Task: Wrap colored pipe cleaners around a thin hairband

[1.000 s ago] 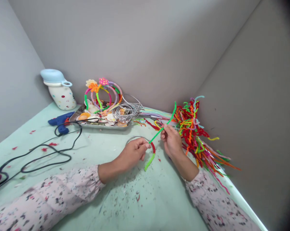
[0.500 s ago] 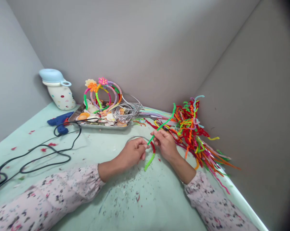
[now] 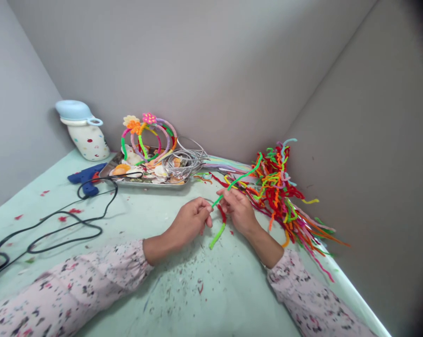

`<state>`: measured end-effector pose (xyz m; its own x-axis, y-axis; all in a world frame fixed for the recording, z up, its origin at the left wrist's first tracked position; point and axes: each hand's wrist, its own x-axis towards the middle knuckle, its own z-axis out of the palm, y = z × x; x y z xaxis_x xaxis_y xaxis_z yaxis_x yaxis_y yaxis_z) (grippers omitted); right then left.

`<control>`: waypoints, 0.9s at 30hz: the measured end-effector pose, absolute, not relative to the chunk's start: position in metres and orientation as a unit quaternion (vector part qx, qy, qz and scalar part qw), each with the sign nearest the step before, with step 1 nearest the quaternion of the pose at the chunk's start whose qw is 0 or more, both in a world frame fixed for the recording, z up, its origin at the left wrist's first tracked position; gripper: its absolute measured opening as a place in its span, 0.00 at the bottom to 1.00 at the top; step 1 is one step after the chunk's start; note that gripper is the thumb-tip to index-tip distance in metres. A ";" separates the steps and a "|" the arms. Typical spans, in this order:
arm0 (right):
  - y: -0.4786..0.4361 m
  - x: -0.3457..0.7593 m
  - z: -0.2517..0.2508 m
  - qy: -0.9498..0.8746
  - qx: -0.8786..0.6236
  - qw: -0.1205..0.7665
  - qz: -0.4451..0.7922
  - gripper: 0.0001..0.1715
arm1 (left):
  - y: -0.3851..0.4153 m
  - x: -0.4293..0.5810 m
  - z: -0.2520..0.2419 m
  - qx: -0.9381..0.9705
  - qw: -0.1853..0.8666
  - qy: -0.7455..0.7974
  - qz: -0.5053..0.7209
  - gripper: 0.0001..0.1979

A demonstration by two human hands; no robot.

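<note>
Cable: black, looped over the table at left of frame; one bend overlaps the tray's corner.
Bottle: white, blue lid, upper left, near the wall.
Glue gun: blue, on its side, just beside the tray.
Tray: metal, left of centre; holds shells, flower-topped hoops and a grey wire coil.
Left hand: centre; thumb and forefinger pinch the stem's lower end.
Wrapped strip: centre, between the hands; red above, lime below, upper part partly hidden.
Green stem: fuzzy, bright green, slightly bent, slanting from left hand to upper right.
Right hand: pinches the stem partway along.
Stem pile: tangled, multicoloured, right of centre; crowds the right hand's side, backing the stem's free end.
</note>
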<state>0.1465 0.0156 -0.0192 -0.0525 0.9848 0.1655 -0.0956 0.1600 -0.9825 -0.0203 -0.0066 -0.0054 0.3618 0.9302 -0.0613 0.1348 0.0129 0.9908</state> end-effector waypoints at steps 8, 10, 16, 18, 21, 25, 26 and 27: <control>0.006 0.141 -0.013 -0.604 -0.493 0.466 0.419 0.18 | -0.006 -0.022 -0.006 0.637 0.544 0.439 0.326 0.12; 0.008 0.141 -0.015 -0.603 -0.502 0.470 0.404 0.19 | -0.007 -0.023 -0.006 0.653 0.525 0.442 0.320 0.14; 0.010 0.142 -0.018 -0.595 -0.509 0.476 0.402 0.21 | -0.011 -0.025 0.000 0.706 0.456 0.445 0.311 0.17; 0.010 0.142 -0.017 -0.599 -0.504 0.473 0.405 0.21 | -0.011 -0.025 0.003 0.734 0.414 0.447 0.300 0.16; 0.008 0.140 -0.016 -0.613 -0.494 0.471 0.398 0.22 | -0.011 -0.024 0.007 0.780 0.323 0.462 0.273 0.13; 0.006 0.137 -0.013 -0.604 -0.501 0.471 0.402 0.23 | -0.013 -0.026 0.007 0.810 0.209 0.485 0.254 0.09; 0.007 0.137 -0.013 -0.599 -0.502 0.471 0.409 0.22 | -0.014 -0.026 0.006 0.805 0.211 0.489 0.261 0.09; 0.007 0.138 -0.012 -0.594 -0.501 0.472 0.417 0.22 | -0.014 -0.026 0.006 0.794 0.236 0.488 0.274 0.10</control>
